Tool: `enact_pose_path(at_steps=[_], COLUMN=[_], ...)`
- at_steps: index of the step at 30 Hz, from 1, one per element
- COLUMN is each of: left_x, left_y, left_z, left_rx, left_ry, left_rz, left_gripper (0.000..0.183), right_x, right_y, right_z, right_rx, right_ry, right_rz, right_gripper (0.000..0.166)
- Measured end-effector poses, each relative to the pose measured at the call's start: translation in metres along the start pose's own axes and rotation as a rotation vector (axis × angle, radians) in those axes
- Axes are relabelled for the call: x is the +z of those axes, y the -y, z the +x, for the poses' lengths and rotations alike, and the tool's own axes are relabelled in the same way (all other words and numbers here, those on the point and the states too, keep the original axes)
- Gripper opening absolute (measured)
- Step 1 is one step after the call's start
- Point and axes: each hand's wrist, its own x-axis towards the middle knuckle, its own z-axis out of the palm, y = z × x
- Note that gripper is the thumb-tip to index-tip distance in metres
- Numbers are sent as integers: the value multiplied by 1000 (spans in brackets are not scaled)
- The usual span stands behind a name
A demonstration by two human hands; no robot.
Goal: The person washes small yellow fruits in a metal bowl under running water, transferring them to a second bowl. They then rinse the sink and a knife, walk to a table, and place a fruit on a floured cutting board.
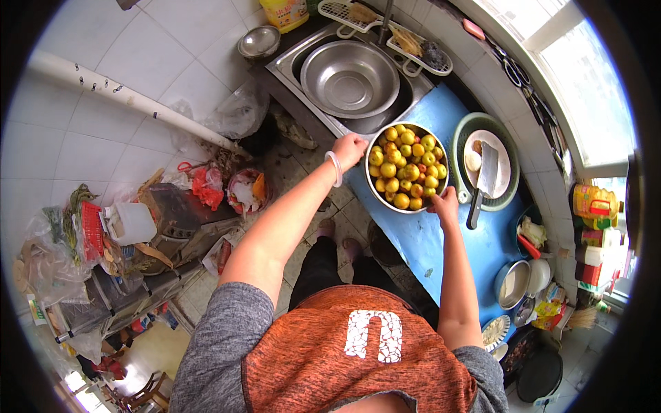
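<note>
Both my hands grip a round metal basin (367,178) filled with small yellow-green fruits (408,165), some blushed red. My left hand (350,150) holds its left rim, and a pale bangle circles that wrist. At the lower right rim is my right hand (445,206), fingers under or behind the edge. The basin is over the blue counter (397,232), close to the sink; whether it rests there I cannot tell. Behind it, a wide stainless steel bowl (330,67) sits in the metal sink (361,126).
Right of the fruit, a green basin (457,155) carries a white plate (503,183) and a cleaver (488,170), its handle jutting over the rim. Bowls (514,284) line the counter's right side. A small metal bowl (258,42) stands left of the sink. A cluttered shelf (93,310) is at left.
</note>
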Motion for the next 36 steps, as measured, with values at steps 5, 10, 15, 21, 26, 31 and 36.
enact_pose_path(at_steps=[5,10,15,21,26,31,36], left_x=[-121,-230,-222,-296,-323,-328,-333], left_y=[20,39,48,63,86,99,73], left_z=[87,162,187,263,303,327,279], left_rx=[-214,-253,-58,-392,-509,-546,-329], left_ry=[-93,-270,-76,-520,-245,-260,-218], left_rz=[-579,-429,-302,-474,-715,-571,-451], left_gripper=[11,14,24,32,32,10,18], right_x=[-1,-3,-6,-1,-3,-6,-2], right_y=[0,-7,-11,-4,5,9,11], right_z=[-3,1,3,0,-2,-2,-3], right_rx=[2,-23,29,64,82,99,111], right_ry=[13,-27,-54,-48,-39,-31,-49], right_rz=[37,-53,-132,-60,-116,-147,-121], right_gripper=[20,18,17,17,21,25,29])
